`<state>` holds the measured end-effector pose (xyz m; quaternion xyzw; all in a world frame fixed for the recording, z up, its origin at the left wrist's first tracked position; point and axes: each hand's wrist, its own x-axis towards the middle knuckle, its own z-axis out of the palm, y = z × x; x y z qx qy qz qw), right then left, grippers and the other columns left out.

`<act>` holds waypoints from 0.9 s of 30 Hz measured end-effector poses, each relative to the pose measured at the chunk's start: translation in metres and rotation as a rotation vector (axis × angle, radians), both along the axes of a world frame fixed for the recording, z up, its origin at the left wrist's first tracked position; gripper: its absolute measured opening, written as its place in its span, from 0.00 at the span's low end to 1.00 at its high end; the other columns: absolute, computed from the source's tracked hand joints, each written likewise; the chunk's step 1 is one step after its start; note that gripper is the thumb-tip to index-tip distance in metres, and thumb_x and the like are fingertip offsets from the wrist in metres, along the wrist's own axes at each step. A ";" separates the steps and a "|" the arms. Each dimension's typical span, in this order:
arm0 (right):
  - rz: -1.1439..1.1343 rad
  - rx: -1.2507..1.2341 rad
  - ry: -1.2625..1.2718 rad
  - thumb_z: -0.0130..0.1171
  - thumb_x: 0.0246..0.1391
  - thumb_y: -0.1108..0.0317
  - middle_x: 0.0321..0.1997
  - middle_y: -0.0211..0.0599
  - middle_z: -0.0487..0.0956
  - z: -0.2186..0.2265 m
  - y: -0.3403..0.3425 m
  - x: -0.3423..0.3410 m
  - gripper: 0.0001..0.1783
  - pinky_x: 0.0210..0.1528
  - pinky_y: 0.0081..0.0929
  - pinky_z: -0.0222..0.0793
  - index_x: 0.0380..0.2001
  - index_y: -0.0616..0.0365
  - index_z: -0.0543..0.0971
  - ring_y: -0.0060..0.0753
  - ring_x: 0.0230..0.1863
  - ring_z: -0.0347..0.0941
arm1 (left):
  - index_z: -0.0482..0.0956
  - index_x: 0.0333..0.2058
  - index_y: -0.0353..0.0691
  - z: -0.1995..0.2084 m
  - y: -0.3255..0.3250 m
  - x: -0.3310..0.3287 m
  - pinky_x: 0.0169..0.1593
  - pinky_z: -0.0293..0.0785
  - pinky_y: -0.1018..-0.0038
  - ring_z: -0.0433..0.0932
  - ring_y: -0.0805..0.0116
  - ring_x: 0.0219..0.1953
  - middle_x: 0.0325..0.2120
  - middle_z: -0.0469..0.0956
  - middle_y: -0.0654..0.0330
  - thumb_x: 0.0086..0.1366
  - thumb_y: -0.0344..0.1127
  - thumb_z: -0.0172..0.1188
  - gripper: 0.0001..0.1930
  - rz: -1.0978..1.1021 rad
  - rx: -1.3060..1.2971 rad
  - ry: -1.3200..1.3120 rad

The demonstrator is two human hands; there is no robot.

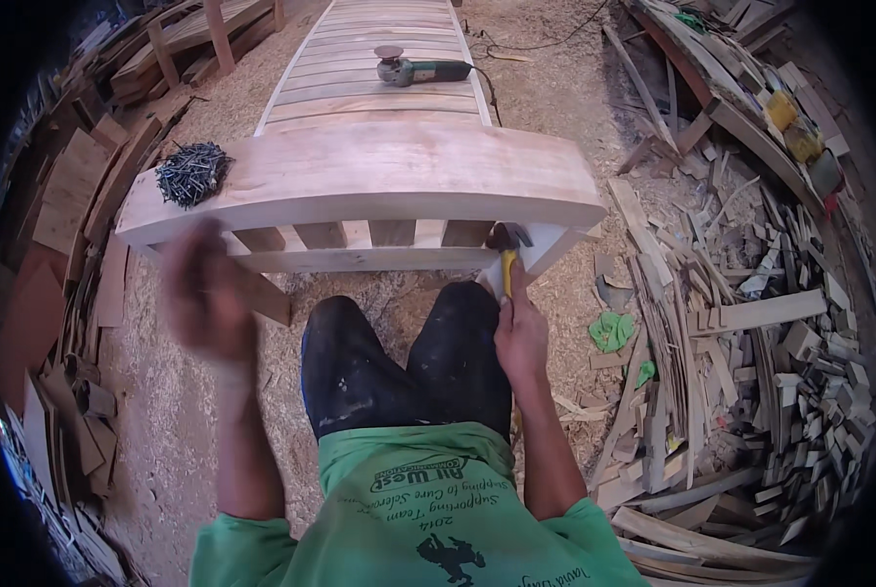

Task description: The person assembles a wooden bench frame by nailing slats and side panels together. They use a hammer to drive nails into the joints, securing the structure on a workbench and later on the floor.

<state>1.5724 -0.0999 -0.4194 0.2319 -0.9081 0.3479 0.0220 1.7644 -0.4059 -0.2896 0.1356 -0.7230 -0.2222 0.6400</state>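
My right hand [522, 328] is closed around the yellow handle of a claw hammer [508, 259]. The hammer's dark head is up, close to the front edge of a pale wooden frame [379, 181] with a broad curved top board and short upright slats below. My left hand [208, 298] is smeared by motion, just in front of the board's left end. Whether it holds anything cannot be made out. Above it, a heap of loose grey nails [191, 174] lies on the top board.
An angle grinder [423, 70] rests on the slatted wooden surface [360, 106] beyond the board, its cord trailing right. Piled offcuts [810, 391] and long strips crowd the right. Boards [71, 186] lean at left. Shavings cover the floor [154, 430]. A green crumpled bag [611, 331] lies at right.
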 end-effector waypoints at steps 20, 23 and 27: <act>0.069 -0.158 -0.143 0.54 0.73 0.74 0.50 0.68 0.85 0.022 0.013 0.040 0.40 0.43 0.60 0.77 0.85 0.50 0.58 0.71 0.40 0.84 | 0.90 0.46 0.37 -0.203 0.126 -0.189 0.53 0.79 0.57 0.83 0.49 0.45 0.42 0.81 0.49 0.71 0.33 0.67 0.09 -0.101 0.719 -0.188; 0.200 -0.231 0.041 0.55 0.72 0.75 0.54 0.65 0.85 0.006 0.009 0.041 0.39 0.46 0.58 0.78 0.83 0.54 0.60 0.68 0.44 0.84 | 0.91 0.45 0.37 -0.204 0.128 -0.196 0.53 0.79 0.56 0.82 0.49 0.45 0.41 0.80 0.49 0.71 0.32 0.67 0.09 -0.055 0.713 -0.172; 0.280 -0.233 0.117 0.56 0.73 0.74 0.51 0.60 0.85 0.013 -0.008 0.034 0.37 0.48 0.55 0.80 0.82 0.57 0.63 0.64 0.45 0.84 | 0.91 0.45 0.37 -0.211 0.127 -0.200 0.52 0.78 0.55 0.82 0.48 0.45 0.40 0.79 0.49 0.70 0.32 0.66 0.10 0.019 0.683 -0.209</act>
